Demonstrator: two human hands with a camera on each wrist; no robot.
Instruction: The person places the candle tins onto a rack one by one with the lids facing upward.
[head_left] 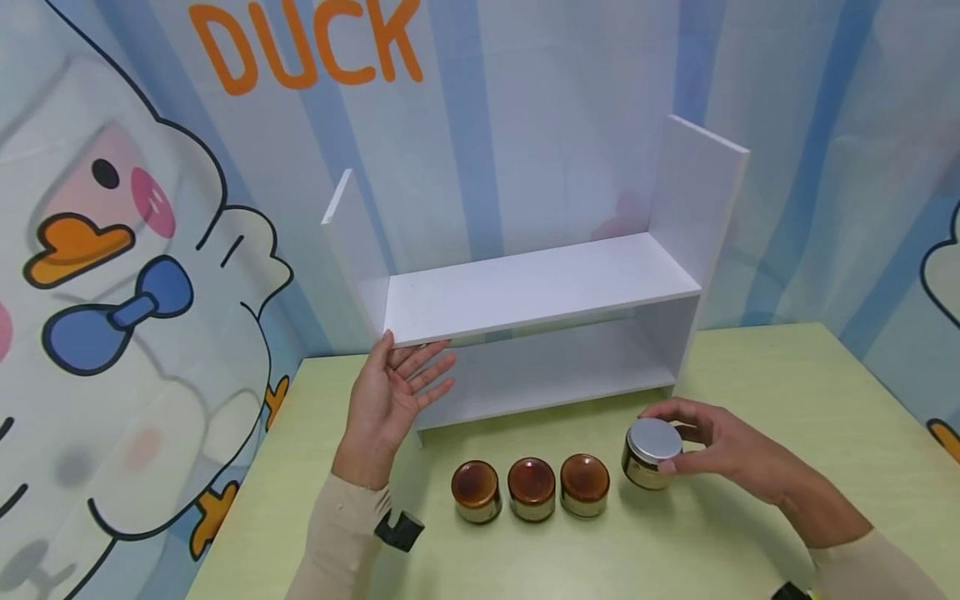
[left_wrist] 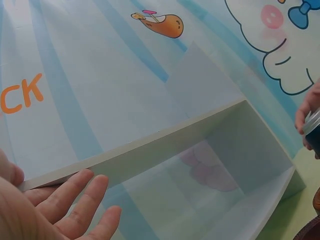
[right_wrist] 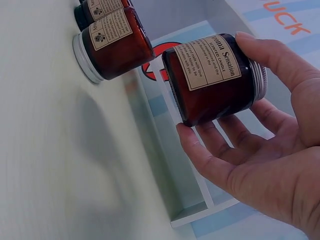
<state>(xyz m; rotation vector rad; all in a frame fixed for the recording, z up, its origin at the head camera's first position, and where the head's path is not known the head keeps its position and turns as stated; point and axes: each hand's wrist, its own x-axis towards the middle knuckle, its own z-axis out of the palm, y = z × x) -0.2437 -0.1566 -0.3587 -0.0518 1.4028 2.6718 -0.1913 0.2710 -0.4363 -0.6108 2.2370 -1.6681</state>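
My right hand (head_left: 712,437) grips a scented candle jar (head_left: 647,463) of dark amber glass, its silver lid upward. In the right wrist view the label of this candle jar (right_wrist: 212,65) faces the camera, and the jar appears raised off the table. My left hand (head_left: 390,400) pinches the front left edge of a white two-tier shelf (head_left: 540,279), thumb on top and fingers beneath the upper board. In the left wrist view those fingers (left_wrist: 75,200) spread under the board edge. Three more candle jars (head_left: 476,490) stand in a row before the shelf, amber bases up; their lids face down.
The shelf stands toward the back of a pale green table (head_left: 765,375), its right side panel (head_left: 693,200) rising high. Behind hangs a blue striped backdrop (head_left: 540,100) with a cartoon duck at left.
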